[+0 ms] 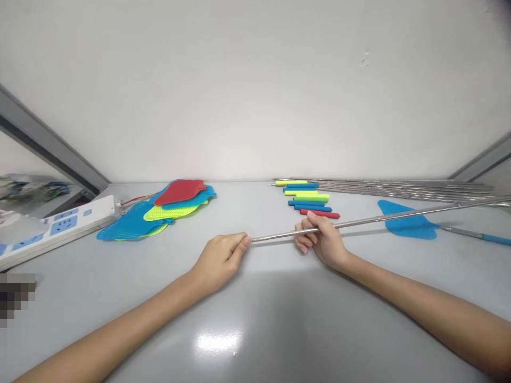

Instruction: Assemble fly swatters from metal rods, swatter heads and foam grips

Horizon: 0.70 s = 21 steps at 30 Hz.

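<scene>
Two bare forearms (146, 314) reach over a grey counter (271, 314), and both hands hold one metal rod (379, 218).
With its grip clamped on the left end of the rod, the left hand (221, 260) pinches between thumb and fingers; the grip of the right hand (325, 242) is closed around the rod farther along, the thumb on one side and the curled fingers on the other. From there the rod passes above a blue fly swatter (415, 227) and leaves the view at right. Just beyond the right hand lies a row of coloured handles (311, 197), red one nearest, and behind these a bundle of rods (399, 189). At left are piled swatter heads (179, 192), red on top, beside a white power strip (93, 211).
</scene>
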Each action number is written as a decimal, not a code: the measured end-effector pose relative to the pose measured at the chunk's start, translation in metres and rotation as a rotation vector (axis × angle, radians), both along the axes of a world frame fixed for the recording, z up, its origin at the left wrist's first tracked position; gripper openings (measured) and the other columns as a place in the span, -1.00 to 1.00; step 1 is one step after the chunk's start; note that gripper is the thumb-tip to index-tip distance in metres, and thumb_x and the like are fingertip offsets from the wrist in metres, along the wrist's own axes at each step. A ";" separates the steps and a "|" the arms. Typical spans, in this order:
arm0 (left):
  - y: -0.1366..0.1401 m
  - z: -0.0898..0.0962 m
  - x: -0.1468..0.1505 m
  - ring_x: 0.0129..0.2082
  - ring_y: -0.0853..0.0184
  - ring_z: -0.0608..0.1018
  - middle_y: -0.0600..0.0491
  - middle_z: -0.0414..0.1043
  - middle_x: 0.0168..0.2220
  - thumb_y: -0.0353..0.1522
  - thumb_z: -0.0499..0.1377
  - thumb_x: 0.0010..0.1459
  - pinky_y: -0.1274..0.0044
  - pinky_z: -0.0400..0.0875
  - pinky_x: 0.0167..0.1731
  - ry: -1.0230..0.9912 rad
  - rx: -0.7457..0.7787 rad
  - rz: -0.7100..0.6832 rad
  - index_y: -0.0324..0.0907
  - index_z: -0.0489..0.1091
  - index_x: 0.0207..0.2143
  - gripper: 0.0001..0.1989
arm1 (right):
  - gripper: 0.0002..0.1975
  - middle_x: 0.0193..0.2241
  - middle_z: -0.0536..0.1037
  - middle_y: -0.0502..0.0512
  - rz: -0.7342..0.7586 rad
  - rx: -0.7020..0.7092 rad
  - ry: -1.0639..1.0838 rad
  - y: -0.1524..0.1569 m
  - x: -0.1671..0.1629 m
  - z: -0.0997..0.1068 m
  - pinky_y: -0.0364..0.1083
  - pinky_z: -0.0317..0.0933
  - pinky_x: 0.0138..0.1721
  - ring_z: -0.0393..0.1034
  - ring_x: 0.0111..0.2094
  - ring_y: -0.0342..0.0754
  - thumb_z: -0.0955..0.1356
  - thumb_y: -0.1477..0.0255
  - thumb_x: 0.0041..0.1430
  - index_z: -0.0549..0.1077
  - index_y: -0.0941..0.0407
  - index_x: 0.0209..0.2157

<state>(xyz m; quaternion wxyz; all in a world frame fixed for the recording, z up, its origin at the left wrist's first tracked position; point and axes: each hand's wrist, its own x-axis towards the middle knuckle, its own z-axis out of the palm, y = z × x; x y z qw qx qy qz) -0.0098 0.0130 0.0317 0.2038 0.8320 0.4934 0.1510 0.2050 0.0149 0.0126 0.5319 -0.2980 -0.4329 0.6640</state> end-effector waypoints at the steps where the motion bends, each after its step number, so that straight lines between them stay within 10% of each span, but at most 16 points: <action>1: 0.000 0.000 0.000 -0.67 0.45 0.13 0.18 -0.01 -0.70 -0.23 -0.24 0.16 0.62 0.02 -0.64 -0.007 -0.005 0.001 -0.18 -0.08 -0.66 -0.64 | -0.54 -0.82 0.05 -0.06 0.004 0.001 -0.002 0.000 0.000 0.000 -0.15 -0.07 -0.67 0.03 -0.76 -0.19 0.13 0.33 0.10 0.04 0.13 -0.83; 21: -0.005 -0.002 0.003 -0.69 0.47 0.09 0.18 -0.01 -0.71 -0.23 -0.22 0.14 0.62 0.02 -0.66 -0.047 -0.015 0.025 -0.19 -0.05 -0.67 -0.63 | -0.53 -0.81 0.08 -0.05 0.024 0.006 -0.052 -0.001 -0.001 0.001 -0.14 -0.04 -0.65 0.06 -0.74 -0.18 0.15 0.22 0.07 0.04 0.12 -0.82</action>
